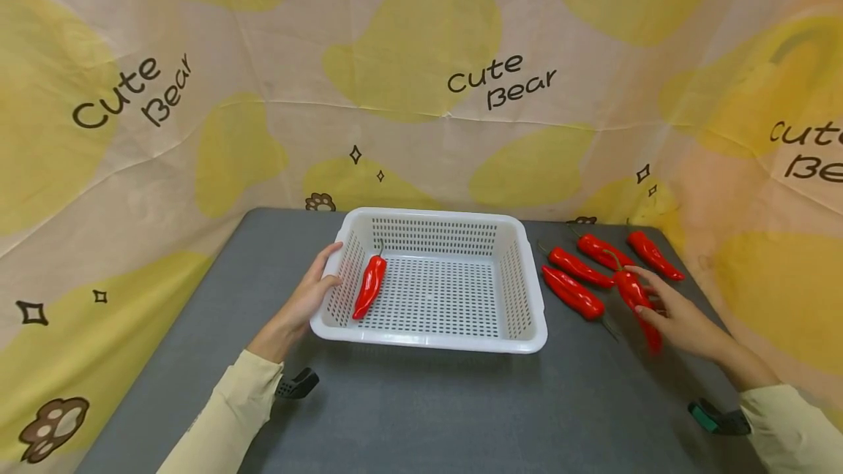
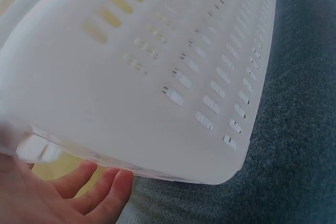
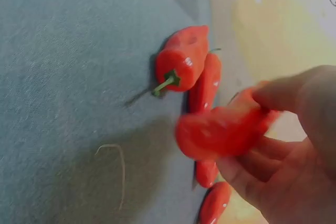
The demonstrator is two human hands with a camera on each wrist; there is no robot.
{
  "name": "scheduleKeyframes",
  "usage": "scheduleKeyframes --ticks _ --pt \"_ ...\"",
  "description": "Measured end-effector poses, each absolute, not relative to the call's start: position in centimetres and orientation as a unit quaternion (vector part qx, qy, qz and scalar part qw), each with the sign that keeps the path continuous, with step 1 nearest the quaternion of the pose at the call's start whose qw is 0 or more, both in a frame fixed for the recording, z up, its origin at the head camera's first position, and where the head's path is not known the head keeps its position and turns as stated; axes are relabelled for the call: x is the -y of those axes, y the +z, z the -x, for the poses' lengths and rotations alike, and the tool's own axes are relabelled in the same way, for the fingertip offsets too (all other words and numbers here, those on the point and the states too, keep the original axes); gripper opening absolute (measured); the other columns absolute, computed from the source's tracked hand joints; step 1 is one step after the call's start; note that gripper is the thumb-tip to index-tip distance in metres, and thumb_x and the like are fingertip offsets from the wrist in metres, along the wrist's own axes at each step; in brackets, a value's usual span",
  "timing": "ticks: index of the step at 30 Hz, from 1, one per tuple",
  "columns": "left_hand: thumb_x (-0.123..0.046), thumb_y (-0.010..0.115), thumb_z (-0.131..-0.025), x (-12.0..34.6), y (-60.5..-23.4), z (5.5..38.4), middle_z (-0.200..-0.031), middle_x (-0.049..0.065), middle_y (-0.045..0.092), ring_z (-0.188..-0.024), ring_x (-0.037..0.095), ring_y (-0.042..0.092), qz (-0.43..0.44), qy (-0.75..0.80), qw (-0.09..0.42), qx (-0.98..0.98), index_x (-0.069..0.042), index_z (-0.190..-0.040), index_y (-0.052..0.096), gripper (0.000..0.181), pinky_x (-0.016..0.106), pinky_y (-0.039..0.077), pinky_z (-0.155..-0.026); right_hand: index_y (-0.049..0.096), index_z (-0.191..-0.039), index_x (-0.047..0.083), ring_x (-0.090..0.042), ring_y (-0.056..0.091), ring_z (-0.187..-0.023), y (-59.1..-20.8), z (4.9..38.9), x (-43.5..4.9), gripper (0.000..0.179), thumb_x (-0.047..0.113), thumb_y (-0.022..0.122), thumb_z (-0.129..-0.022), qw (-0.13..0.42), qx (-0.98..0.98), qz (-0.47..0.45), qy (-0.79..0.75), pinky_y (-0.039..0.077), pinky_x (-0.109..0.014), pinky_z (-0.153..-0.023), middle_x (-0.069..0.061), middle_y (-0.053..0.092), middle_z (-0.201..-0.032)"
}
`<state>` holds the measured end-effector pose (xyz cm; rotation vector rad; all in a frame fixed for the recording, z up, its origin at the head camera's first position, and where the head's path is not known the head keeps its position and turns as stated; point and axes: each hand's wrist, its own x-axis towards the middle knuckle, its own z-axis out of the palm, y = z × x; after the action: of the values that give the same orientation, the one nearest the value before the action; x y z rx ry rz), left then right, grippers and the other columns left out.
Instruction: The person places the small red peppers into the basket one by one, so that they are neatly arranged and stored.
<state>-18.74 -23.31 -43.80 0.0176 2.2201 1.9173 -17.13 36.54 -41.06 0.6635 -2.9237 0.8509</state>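
A white perforated plastic basket (image 1: pixel 428 346) stands on the table, with one red chili pepper (image 1: pixel 371 286) inside near its left wall. My left hand (image 1: pixel 309 291) grips the basket's left rim; in the left wrist view its fingers (image 2: pixel 107 195) curl under the rim. To the right of the basket, my right hand (image 1: pixel 672 313) pinches another red chili pepper (image 1: pixel 632 291) between thumb and fingers. That pepper looks blurred in the right wrist view. Close by lie several more red chili peppers (image 1: pixel 574 292) with green stems, partly hidden behind the hand in the right wrist view.
The grey tabletop (image 1: pixel 428 408) runs back to a cloth backdrop (image 1: pixel 408 57) printed with yellow patches and "Cute Bear". A pale thin strand (image 3: pixel 123 171) lies on the cloth surface in the right wrist view. Dark bands sit at both wrists.
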Motion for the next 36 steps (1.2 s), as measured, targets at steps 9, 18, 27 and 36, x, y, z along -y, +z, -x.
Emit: scheduleKeyframes --ticks 9,18,27,36 --pt "-0.007 0.038 -0.099 22.9 -43.2 18.5 -0.168 0.018 0.015 -0.138 0.045 0.039 0.01 0.628 0.094 -0.772 -0.029 -0.163 0.013 0.072 0.062 0.048 -0.105 0.029 -0.156 0.005 -0.009 0.055 -0.093 -39.6 17.6 -35.3 0.066 -0.006 0.055 -0.097 0.044 0.923 -0.24 0.296 0.047 -0.022 -0.068 -0.024 0.046 -0.136" --pt "-0.006 0.037 -0.098 22.6 -42.3 17.9 -0.169 0.018 0.015 -0.143 0.043 0.037 0.012 0.607 0.078 -0.791 -0.029 -0.164 0.012 0.074 0.06 0.044 -0.111 0.042 -0.148 0.003 -0.007 0.034 -0.038 -38.0 18.2 -33.6 0.048 -0.005 0.046 -0.101 0.014 0.901 -0.254 0.352 0.035 -0.025 -0.039 -0.003 0.051 -0.069" --pt "-0.007 0.038 -0.099 22.6 -42.7 17.9 -0.171 0.012 0.016 -0.146 0.042 0.036 0.016 0.608 0.061 -0.791 -0.031 -0.163 0.014 0.073 0.061 0.044 -0.11 0.041 -0.147 -0.005 -0.004 0.061 -0.082 -37.1 19.4 -32.3 0.053 -0.007 0.056 -0.096 0.041 0.879 -0.272 0.389 0.05 -0.016 -0.066 -0.002 0.049 -0.121" --pt "-0.009 0.039 -0.1 22.7 -43.0 17.6 -0.17 0.013 0.017 -0.144 0.043 0.039 0.014 0.6 0.051 -0.799 -0.031 -0.163 0.015 0.072 0.061 0.046 -0.108 0.041 -0.148 -0.003 0.01 0.053 -0.103 -37.3 19.7 -31.2 0.055 -0.001 0.06 -0.096 0.04 0.883 -0.26 0.389 0.052 -0.008 -0.078 -0.01 0.05 -0.135"
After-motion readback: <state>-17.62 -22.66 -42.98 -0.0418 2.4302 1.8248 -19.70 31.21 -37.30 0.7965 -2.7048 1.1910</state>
